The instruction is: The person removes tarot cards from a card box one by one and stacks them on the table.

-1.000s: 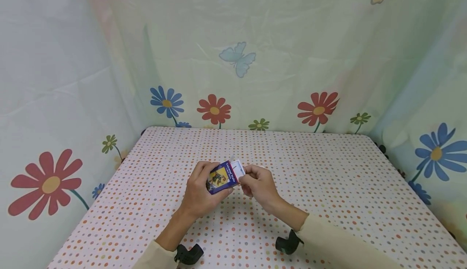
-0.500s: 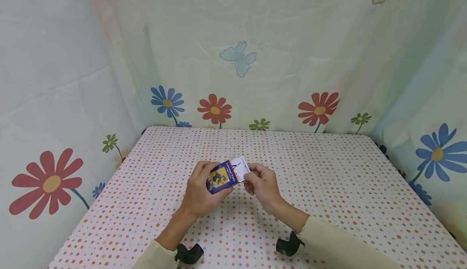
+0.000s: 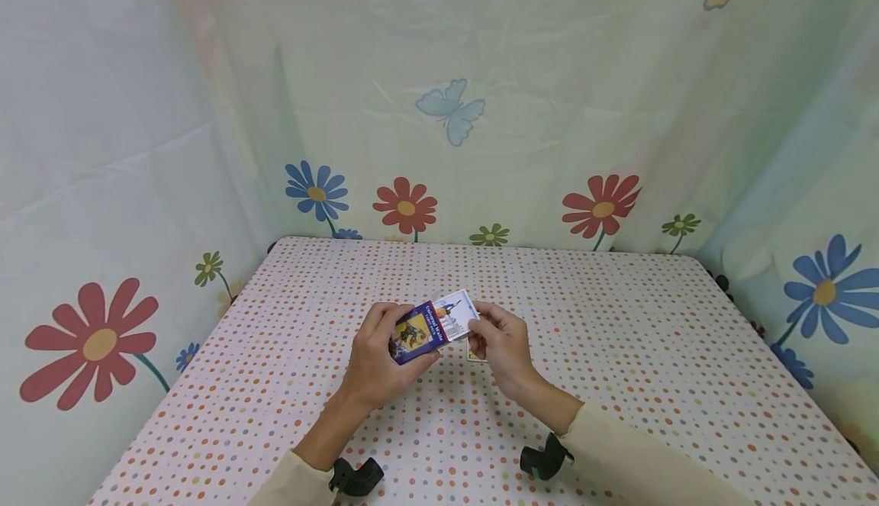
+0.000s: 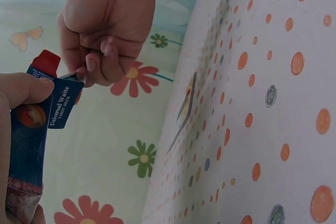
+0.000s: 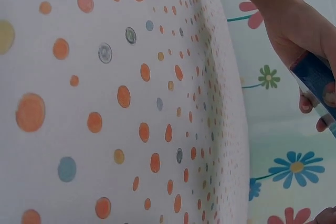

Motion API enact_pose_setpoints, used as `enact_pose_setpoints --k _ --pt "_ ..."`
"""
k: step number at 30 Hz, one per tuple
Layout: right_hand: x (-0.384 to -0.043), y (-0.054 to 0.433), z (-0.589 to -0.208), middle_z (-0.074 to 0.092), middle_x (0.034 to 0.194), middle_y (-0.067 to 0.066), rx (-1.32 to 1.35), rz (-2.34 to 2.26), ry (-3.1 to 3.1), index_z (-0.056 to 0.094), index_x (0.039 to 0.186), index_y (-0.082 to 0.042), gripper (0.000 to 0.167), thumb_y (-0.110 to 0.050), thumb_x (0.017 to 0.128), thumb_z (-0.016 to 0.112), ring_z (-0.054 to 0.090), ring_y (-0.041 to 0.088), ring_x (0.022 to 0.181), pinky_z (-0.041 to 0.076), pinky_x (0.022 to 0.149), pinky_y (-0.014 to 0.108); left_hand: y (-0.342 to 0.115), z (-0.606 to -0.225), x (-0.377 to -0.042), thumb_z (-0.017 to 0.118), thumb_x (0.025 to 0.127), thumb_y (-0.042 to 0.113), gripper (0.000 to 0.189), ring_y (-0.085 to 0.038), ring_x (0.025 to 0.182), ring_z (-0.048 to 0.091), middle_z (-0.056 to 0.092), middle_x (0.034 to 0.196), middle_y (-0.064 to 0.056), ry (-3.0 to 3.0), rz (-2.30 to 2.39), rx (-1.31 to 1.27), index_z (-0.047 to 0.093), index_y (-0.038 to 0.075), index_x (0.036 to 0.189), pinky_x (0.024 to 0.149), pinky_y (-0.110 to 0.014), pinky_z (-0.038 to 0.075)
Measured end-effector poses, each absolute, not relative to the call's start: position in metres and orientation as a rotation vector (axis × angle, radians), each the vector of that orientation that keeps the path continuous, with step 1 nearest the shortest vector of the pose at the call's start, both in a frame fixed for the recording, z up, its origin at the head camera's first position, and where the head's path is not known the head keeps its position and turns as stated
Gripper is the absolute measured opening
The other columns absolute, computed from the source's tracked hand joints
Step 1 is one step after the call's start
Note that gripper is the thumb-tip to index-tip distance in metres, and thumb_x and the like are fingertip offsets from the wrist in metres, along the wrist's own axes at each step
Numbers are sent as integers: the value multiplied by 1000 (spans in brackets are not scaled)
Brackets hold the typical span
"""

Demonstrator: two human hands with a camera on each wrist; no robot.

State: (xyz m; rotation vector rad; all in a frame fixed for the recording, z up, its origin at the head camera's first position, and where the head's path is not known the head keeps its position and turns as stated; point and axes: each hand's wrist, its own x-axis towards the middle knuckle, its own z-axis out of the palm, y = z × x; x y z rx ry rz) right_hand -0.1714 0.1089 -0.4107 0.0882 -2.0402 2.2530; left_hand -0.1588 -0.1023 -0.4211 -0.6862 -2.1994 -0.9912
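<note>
My left hand (image 3: 384,353) grips a blue tarot card box (image 3: 414,334), labelled "Universal Waite Tarot Deck" and tilted up to the right. A white-bordered tarot card (image 3: 455,315) with a coloured picture sticks out of its open end. The thumb and fingers of my right hand (image 3: 504,346) pinch that card's outer edge. In the left wrist view, the box's red flap (image 4: 47,62) stands raised beside the left thumb. Another card with yellow on it (image 3: 475,353) shows partly beneath the right hand; the left wrist view has this yellow card (image 4: 186,100) close to the tabletop.
A table with a dotted cloth (image 3: 618,353) spreads under both hands. Behind it hangs a curtain printed with flowers and butterflies (image 3: 522,170), with more fabric at both sides. Black wrist mounts (image 3: 355,478) sit at the sleeves.
My right hand has moved slightly right, drawing the card farther out of the box, so more of its picture shows. A yellow card has come into view below the right hand. The left hand stays put.
</note>
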Motion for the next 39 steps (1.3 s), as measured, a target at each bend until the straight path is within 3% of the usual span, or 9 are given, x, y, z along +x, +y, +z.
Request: enact_pose_setpoints --k 19,26,39 --pt "-184 107 -411 53 76 5 -6 2294 -1978 63 131 5 36 2 97 53 48 10 59 38 50 18 -102 -421 -158 93 70 33 71 -17 98 57 54 121 -10 -2237 -964 -649 62 6 128 74 -29 56" --pt "-190 111 -413 50 85 7 -55 2279 -1969 59 138 2 38 -2 102 47 45 12 65 37 56 22 -101 -421 -160 93 71 34 70 -15 99 56 54 122 -8 -2237 -978 -635 62 8 128 73 -28 55" --pt "-213 131 -422 51 81 6 -133 2296 -1945 62 125 2 26 -1 102 51 46 12 62 38 55 22 -100 -421 -158 94 70 31 71 -17 99 56 54 120 -9 -2231 -993 -641 62 7 128 73 -30 56"
